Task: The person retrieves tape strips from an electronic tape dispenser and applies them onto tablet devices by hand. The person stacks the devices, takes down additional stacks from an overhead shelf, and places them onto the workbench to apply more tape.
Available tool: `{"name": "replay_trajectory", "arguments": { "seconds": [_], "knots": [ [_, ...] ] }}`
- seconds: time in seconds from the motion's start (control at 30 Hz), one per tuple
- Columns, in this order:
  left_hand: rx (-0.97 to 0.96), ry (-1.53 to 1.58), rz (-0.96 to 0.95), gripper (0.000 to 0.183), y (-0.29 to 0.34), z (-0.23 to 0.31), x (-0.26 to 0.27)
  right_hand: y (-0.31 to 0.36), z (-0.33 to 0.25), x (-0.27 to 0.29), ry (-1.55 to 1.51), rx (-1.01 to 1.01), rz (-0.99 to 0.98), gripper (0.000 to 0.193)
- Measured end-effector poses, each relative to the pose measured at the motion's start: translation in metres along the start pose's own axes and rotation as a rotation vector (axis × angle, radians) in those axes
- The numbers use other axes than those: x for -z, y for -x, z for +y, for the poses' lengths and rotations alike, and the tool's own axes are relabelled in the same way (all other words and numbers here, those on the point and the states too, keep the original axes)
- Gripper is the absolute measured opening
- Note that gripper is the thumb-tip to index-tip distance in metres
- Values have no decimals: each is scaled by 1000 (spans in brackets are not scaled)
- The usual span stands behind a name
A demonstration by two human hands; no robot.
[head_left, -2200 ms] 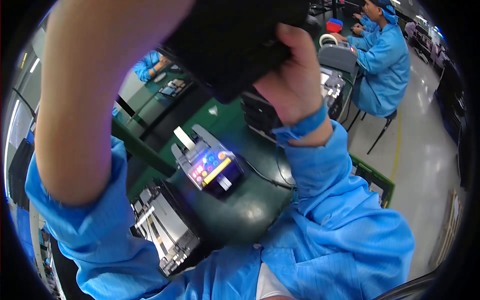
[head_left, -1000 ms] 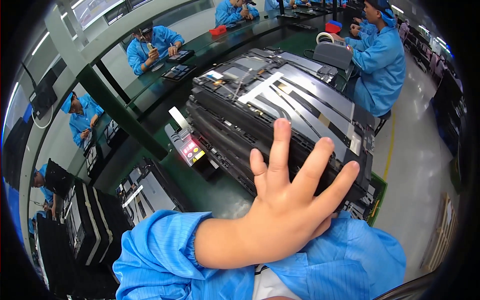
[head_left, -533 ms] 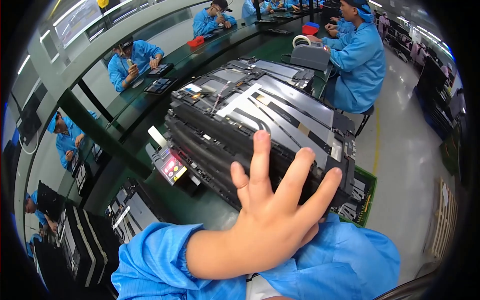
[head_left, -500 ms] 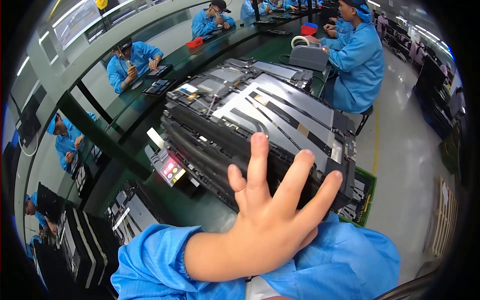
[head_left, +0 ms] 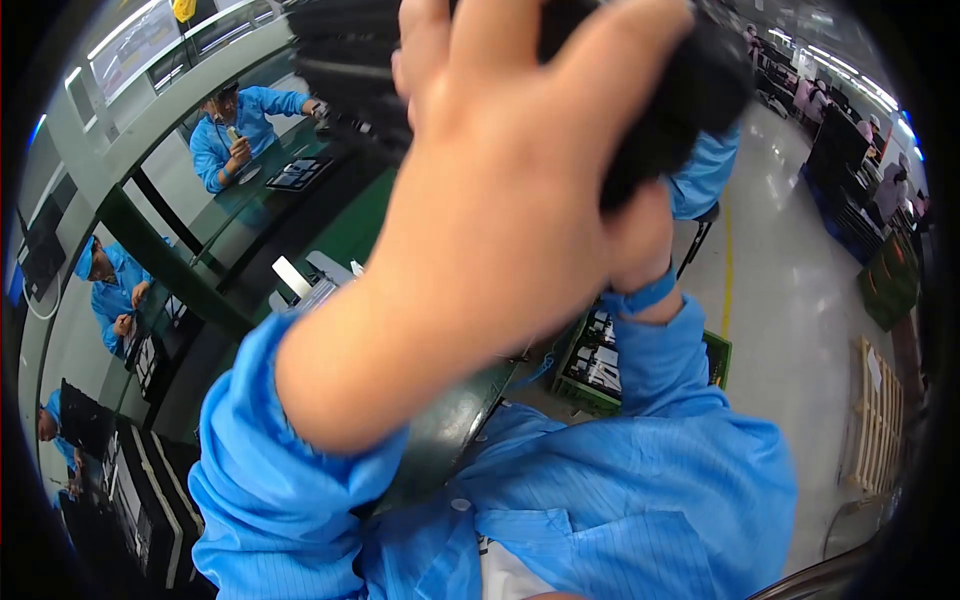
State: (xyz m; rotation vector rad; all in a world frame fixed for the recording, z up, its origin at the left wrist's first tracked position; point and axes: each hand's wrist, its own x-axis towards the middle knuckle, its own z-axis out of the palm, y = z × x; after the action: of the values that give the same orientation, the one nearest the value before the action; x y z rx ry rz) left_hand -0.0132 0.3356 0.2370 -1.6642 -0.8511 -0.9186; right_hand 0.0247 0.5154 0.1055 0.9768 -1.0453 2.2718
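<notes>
Upward shift, head view: since the earlier frame, the thick stack of black panels with ribbed edges (head_left: 345,65) has moved to the top edge; its silver upper faces no longer show. The left hand (head_left: 500,190) lies across its near side, fingers spread; their tips are cut off or blurred, so closure cannot be told. The right hand (head_left: 645,240), wearing a blue wrist strap (head_left: 648,295), meets the stack's right end; its fingers are hidden and its grip cannot be told.

Handling (judgement): expect a heavy, stiff load, likely fragile on its faces, whose layers may slide. Take hold at opposite edges, supporting from below.

Other differences: the right hand and strap are now visible; more of the green worktop (head_left: 445,440) and green plastic crate (head_left: 590,398) shows; the left forearm partly covers the grey dispenser (head_left: 320,285).
</notes>
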Motion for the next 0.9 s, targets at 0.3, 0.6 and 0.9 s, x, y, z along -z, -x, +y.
{"name": "replay_trajectory", "arguments": {
  "seconds": [0.3, 0.6, 0.9],
  "knots": [
    [501, 77, -449, 65, -32, -50, -24, -49, -38, 45, 11, 107, 296, 47],
    [550, 51, -698, 61, -27, -107, -102, -80, -64, 137, 89, 99, 526, 49],
    [601, 192, -633, 53, 64, -188, -169, -87, -36, 220, 36, 23, 743, 48]
  ]
}}
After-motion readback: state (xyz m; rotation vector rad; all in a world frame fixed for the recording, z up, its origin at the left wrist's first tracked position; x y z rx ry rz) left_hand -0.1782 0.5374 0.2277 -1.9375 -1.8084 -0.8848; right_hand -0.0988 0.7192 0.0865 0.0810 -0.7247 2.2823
